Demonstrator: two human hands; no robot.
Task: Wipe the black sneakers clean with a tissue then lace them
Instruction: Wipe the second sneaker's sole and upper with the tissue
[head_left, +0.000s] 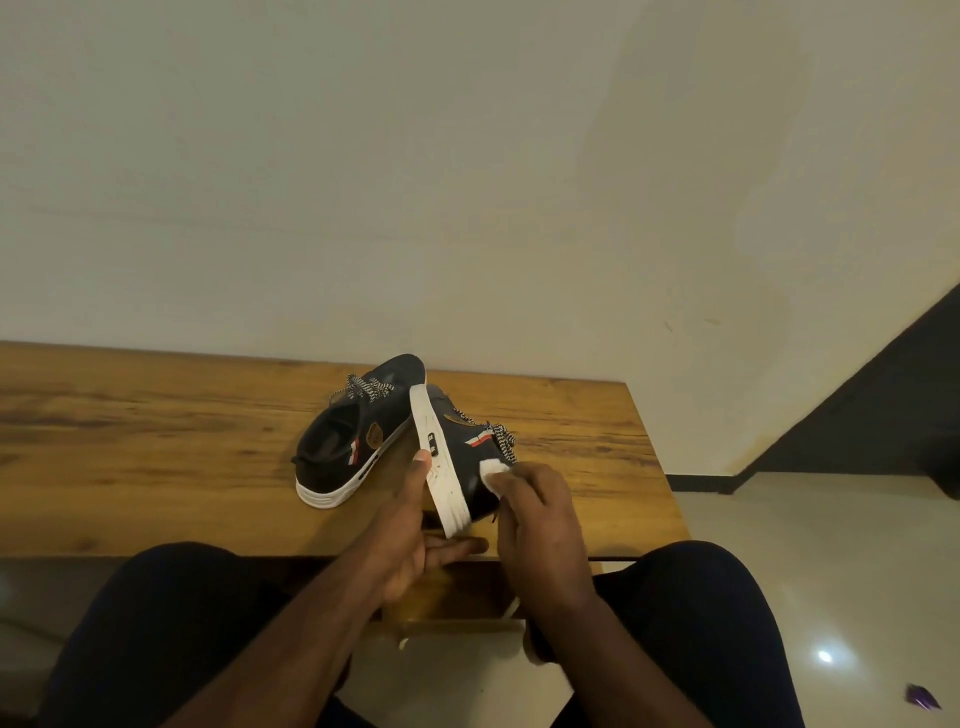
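Observation:
Two black sneakers with white soles and black-and-white laces are on a low wooden table (156, 415). One sneaker (353, 436) stands upright at the table's middle. The other sneaker (457, 457) is tipped on its side, sole facing left. My left hand (410, 530) holds it from below, thumb on the white sole, fingers under the heel. My right hand (535, 514) presses a white tissue (491, 474) against the black upper near the heel, fingers curled round the tissue.
The table's front edge runs just past my knees, which are in dark trousers. A pale wall stands behind the table. Light floor tiles lie to the right, with a dark stair side and a small purple scrap (922, 696) on the floor.

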